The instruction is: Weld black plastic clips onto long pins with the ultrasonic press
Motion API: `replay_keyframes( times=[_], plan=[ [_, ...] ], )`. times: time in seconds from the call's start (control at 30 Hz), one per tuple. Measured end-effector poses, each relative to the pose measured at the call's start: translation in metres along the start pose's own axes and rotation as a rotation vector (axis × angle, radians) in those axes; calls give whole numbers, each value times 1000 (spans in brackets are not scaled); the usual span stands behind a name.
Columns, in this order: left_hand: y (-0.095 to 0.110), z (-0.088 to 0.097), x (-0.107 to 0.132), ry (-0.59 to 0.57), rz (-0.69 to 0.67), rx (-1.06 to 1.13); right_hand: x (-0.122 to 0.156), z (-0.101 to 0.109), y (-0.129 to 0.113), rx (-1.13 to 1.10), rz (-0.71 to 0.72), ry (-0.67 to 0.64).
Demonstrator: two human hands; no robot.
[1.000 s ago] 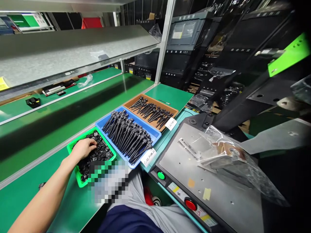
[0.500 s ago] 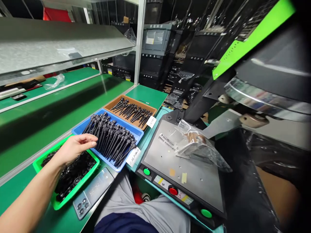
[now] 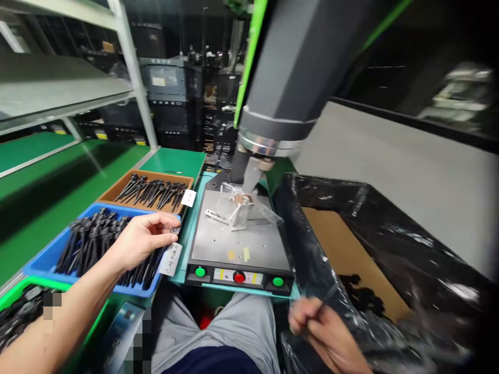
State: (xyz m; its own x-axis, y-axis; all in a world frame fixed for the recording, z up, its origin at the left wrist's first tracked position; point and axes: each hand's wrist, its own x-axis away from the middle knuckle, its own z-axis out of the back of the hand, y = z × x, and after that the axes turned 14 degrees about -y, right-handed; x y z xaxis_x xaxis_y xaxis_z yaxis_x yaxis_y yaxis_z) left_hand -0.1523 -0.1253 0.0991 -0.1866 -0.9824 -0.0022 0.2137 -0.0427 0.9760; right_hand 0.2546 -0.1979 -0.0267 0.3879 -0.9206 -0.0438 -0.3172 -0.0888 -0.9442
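Note:
My left hand pinches a small black plastic part between thumb and fingers. It hovers over the right end of a blue tray packed with long black ribbed parts with block-shaped heads. My right hand is blurred at the lower right, fingers curled; a dark object at its fingertips is too smeared to make out. To its right, a box lined with black plastic has a few black parts on its cardboard. A green tray of small black pieces sits at the lower left.
Ahead stands a machine with a metal plate, a plastic-wrapped fixture and a grey head above. Green buttons and a red button line its front. A brown tray holds more black parts. A phone lies nearby.
The view has turned right. My left hand has moved from above the green tray towards the machine, and a small black part now shows in its fingers. My right hand has come into view.

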Motion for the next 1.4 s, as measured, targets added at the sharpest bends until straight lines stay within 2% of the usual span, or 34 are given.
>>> replay_keyframes(
  times=[0.13,0.23,0.37,0.47,0.57,0.7,0.77,0.87,0.93,1.0,1.07,1.2,1.4],
  plan=[
    [16,-55,-19,-150,-103,99,-62,-39,3,-255,219,-6],
    [12,-89,-27,-199,-105,252,-91,-61,4,-359,300,15],
    [-5,-119,-31,-136,-64,506,-92,-71,11,-285,398,27],
    [-17,-135,-33,-103,-53,669,-84,-70,15,-90,488,9],
    [-24,-147,-33,-113,-29,794,-79,-69,11,163,519,-36],
    [-30,-153,-35,-146,7,871,-78,-66,0,416,489,-105],
    [-34,-152,-36,-168,25,879,-78,-63,-3,427,439,-219],
    [-39,-149,-35,-206,69,876,-80,-59,1,175,265,-443],
    [-44,-146,-34,-213,84,866,-81,-58,7,-111,123,-494],
    [-49,-144,-34,-196,87,842,-84,-59,14,-264,6,-452],
    [-54,-143,-35,-164,99,801,-86,-61,20,-262,-69,-372],
    [-62,-141,-36,-132,145,741,-89,-66,30,-227,-98,-254],
    [-73,-138,-34,-122,92,609,-87,-69,33,-191,-126,-210]
  ],
)
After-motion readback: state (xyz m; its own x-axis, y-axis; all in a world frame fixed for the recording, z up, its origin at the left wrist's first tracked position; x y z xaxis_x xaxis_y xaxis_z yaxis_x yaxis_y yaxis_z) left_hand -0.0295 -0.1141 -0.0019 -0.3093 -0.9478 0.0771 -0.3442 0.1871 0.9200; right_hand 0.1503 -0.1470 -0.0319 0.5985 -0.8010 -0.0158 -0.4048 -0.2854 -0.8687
